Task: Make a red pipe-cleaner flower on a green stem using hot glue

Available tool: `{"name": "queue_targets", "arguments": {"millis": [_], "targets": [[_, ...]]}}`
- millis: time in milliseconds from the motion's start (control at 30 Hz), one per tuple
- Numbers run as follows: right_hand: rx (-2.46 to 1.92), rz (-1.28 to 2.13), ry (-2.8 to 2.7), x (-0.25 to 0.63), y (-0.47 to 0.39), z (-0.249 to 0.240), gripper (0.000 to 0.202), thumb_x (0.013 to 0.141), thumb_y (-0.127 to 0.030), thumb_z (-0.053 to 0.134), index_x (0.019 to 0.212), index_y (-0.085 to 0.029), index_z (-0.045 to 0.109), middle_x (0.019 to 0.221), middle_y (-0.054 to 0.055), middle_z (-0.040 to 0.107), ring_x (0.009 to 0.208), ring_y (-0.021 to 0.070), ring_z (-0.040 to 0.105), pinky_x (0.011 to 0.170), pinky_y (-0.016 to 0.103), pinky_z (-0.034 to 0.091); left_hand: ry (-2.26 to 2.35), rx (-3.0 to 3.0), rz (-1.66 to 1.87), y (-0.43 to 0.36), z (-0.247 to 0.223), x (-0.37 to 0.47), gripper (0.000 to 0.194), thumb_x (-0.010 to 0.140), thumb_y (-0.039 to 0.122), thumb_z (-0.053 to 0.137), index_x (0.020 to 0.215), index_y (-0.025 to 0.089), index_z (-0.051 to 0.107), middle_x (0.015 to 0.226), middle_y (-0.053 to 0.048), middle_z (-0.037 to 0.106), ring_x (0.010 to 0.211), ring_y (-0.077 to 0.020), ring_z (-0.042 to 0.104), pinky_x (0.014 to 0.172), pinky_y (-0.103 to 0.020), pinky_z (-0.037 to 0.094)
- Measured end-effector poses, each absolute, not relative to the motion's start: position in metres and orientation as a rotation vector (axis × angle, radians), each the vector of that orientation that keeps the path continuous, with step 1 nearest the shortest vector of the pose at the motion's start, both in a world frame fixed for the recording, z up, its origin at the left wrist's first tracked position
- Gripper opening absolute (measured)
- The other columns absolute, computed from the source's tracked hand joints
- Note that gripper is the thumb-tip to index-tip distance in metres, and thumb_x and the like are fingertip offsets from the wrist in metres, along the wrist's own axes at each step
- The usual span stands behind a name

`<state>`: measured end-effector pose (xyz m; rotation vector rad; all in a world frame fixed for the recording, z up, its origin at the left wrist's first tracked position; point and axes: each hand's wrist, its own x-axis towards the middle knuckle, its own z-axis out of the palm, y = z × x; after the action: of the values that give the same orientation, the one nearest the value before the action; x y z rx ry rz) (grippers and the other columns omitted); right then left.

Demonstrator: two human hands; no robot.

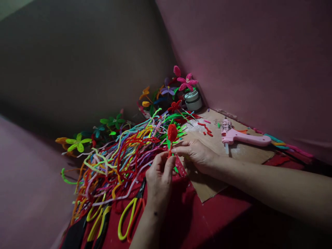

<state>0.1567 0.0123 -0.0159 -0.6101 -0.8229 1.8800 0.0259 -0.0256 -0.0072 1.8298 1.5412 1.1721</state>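
A red pipe-cleaner flower bud (172,132) stands upright between my two hands, with a short red stem below it. My left hand (161,170) pinches the lower stem between thumb and fingers. Just above, my right hand (195,154) comes in from the right, its fingertips closed at the stem under the bud. A strip of green shows behind the stem; whether it is joined to it I cannot tell. Directly behind my hands spreads a large heap of loose pipe cleaners (129,152) in many colours.
A pink glue gun (249,137) lies on a brown board (210,188) at right, near red scraps. Yellow-and-red-handled scissors (127,218) and yellow-and-black pliers (98,224) lie at front left. Finished flowers, including a pink one (187,82), and a pale round container (193,101) stand against the walls.
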Motion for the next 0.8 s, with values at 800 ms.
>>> {"name": "queue_targets", "arguments": {"millis": [800], "targets": [[-0.622,2.050,-0.665,0.154,0.023,-0.030,0.006,0.062,-0.014,0.065,0.067,-0.014,0.061,0.055,-0.004,0.059,0.047,0.0065,0.049,0.046,0.020,0.033,1.635,2.091,1.190,-0.026,-0.006,0.022,0.016,0.085,0.028,0.052,0.092,0.017,0.061,0.069,0.000,0.059,0.060,-0.0113,0.054,0.058,-0.023,0.044]]}}
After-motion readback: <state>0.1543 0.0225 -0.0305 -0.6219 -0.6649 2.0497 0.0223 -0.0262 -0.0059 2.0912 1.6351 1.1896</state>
